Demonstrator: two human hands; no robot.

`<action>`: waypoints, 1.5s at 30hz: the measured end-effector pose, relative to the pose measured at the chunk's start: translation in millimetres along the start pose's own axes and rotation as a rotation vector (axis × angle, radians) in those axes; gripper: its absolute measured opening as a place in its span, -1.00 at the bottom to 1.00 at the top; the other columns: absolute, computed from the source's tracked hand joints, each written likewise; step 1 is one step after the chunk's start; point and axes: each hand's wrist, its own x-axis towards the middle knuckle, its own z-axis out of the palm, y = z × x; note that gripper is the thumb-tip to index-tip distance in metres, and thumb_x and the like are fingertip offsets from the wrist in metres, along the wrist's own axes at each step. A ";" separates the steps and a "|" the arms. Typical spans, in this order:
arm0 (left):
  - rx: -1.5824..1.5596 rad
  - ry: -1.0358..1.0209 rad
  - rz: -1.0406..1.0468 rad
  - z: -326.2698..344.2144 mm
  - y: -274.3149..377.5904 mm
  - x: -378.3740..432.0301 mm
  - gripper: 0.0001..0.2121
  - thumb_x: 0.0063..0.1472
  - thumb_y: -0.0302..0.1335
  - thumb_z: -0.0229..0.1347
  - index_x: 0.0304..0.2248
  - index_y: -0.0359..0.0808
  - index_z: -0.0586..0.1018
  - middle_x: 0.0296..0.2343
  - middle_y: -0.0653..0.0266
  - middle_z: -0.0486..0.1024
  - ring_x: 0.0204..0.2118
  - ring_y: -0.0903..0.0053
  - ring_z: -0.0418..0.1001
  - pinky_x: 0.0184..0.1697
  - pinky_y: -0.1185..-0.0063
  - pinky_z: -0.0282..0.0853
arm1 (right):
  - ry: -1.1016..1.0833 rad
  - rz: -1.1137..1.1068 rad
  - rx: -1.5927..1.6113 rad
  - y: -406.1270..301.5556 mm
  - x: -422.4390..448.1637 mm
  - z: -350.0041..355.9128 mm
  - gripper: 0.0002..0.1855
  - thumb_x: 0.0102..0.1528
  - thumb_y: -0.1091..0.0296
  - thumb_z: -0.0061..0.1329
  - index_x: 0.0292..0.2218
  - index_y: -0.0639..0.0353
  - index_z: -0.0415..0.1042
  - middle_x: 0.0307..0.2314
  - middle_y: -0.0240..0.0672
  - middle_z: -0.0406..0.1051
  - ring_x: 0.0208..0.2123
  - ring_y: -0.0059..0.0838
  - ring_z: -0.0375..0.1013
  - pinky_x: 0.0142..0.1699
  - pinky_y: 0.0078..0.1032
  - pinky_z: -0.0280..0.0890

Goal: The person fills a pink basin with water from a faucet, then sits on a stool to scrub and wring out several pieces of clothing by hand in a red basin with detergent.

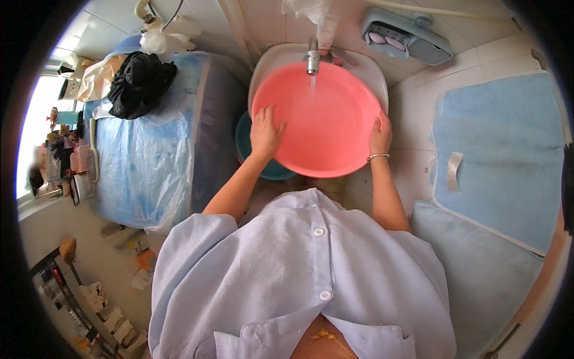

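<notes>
A large pink plastic basin point(323, 171) rests over a white washbasin point(382, 83), beneath a metal faucet point(313, 65). From the faucet a thin stream of water point(313, 89) runs into it. My left hand point(266, 133) holds the basin's left side, its fingers over the rim and the thumb inside. On the opposite side, my right hand point(380, 134) grips the rim with the thumb on top; a bracelet point(378, 156) circles that wrist. The undersides of the basin and the fingers beneath it are hidden.
Below left, a teal basin point(279, 172) partly shows. A bulky plastic-covered thing point(143, 161) stands at left, bearing black cloth point(141, 85) and a hairbrush point(92, 162). A grey soap holder point(407, 38) hangs on the wall; blue mats point(502, 134) are at right.
</notes>
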 end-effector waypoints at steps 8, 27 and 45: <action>0.084 -0.011 0.036 5.0 -4.4 -0.4 -0.42 0.04 -0.34 0.07 0.06 -0.26 0.19 0.01 0.14 0.22 0.05 0.27 0.19 0.09 0.41 0.10 | -0.014 0.010 0.013 4.7 0.8 4.3 -0.68 0.12 0.32 -0.23 -0.12 0.24 0.34 -0.10 -0.13 0.32 -0.04 -0.20 0.29 0.02 -0.41 0.20; 0.147 -0.014 0.036 3.0 -1.3 -0.6 -0.43 0.03 -0.35 0.08 0.06 -0.21 0.21 -0.07 0.12 0.33 -0.03 0.25 0.30 0.04 0.42 0.16 | -0.073 -0.034 -0.083 0.3 1.7 6.5 -0.71 0.11 0.28 -0.22 -0.17 0.19 0.37 -0.19 -0.21 0.37 -0.12 -0.18 0.33 -0.04 -0.34 0.21; 0.167 -0.067 -0.020 6.2 -0.7 3.8 -0.45 0.04 -0.31 0.08 0.04 -0.21 0.24 -0.06 0.18 0.32 -0.02 0.31 0.28 0.04 0.43 0.15 | -0.100 -0.060 -0.153 6.5 7.0 6.6 -0.68 0.11 0.26 -0.22 -0.14 0.18 0.37 -0.18 -0.20 0.38 -0.13 -0.20 0.35 -0.04 -0.40 0.22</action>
